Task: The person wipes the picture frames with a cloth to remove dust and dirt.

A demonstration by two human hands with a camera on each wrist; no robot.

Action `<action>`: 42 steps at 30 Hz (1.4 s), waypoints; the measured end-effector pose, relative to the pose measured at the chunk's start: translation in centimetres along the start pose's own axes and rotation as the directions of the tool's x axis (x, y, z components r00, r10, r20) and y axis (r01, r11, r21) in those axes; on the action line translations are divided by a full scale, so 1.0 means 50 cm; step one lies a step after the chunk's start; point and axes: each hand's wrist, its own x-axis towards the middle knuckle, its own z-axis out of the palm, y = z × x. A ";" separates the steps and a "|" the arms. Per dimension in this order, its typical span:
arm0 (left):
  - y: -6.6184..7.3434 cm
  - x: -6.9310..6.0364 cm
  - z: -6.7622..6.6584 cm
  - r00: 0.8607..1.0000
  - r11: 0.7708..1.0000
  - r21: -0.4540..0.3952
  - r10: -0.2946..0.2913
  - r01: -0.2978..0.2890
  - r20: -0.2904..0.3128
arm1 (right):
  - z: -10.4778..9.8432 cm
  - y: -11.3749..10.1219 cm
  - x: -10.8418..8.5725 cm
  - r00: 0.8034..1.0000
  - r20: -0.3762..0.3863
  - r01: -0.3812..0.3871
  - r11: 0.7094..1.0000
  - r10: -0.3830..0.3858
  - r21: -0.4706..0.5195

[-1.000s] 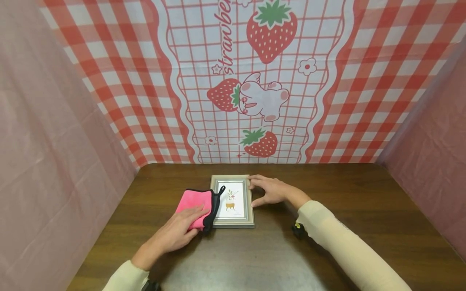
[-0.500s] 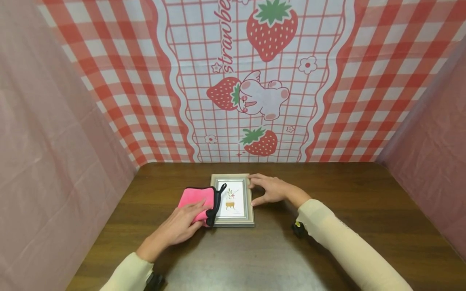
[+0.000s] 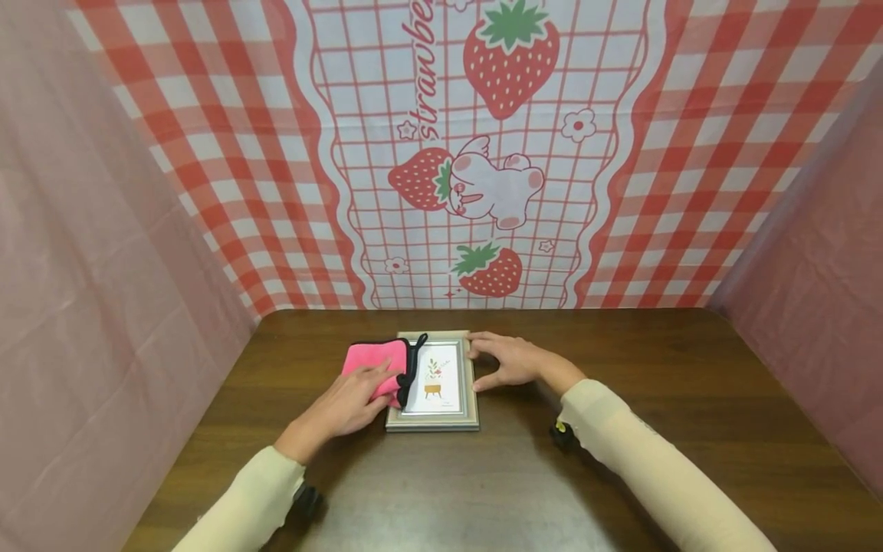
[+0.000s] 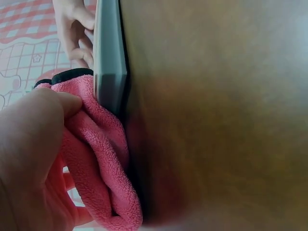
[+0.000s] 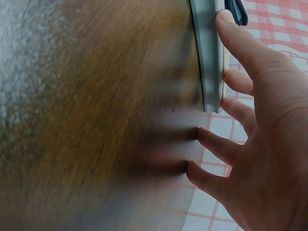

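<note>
A picture frame (image 3: 471, 391) with a silvery-beige border and a potted-plant print lies flat on the table. Over its left side lies a folded pink cloth (image 3: 372, 354) with black edging and a small loop. My left hand (image 3: 352, 399) holds this cloth; in the left wrist view the fluffy pink cloth (image 4: 103, 154) bunches between thumb and fingers, against the frame's side (image 4: 109, 72). My right hand (image 3: 513, 360) touches the frame's right edge with spread, slightly bent fingers. In the right wrist view its thumb (image 5: 228, 24) rests on the frame, and two fingertips touch the tabletop.
The brown wooden table (image 3: 483, 491) has rounded far corners. Behind it hangs a red-and-white checked cloth (image 3: 662, 215) with strawberry prints. Pink curtains (image 3: 124, 307) close off both sides.
My left hand has slid the pink cloth away from me along the frame's left side, uncovering the frame's near left corner. The right hand stays at the frame's right edge.
</note>
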 end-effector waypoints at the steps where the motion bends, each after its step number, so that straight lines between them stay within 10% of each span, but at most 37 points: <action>1: 0.004 0.007 -0.006 1.000 1.000 -0.010 -0.013 0.013 0.013 | 0.003 0.005 0.001 1.000 -0.009 0.011 1.000 -0.011 -0.009; 15: -0.136 0.120 0.069 0.994 0.993 0.057 -0.107 0.107 0.005 | 0.032 0.043 0.012 1.000 -0.014 -0.009 1.000 0.009 -0.003; 33: -0.149 0.127 0.078 0.993 0.991 0.071 -0.115 0.115 -0.006 | 0.038 0.040 0.013 0.999 -0.040 0.008 1.000 -0.009 -0.015; 39: -0.079 0.090 0.037 0.995 0.993 0.056 -0.101 0.101 0.002 | -0.016 -0.046 -0.009 0.997 0.013 -0.070 0.997 0.070 0.018; 42: -0.007 0.065 -0.008 0.993 0.992 0.074 -0.107 0.104 0.040 | 0.007 -0.007 0.002 0.997 -0.003 -0.080 0.996 0.080 0.025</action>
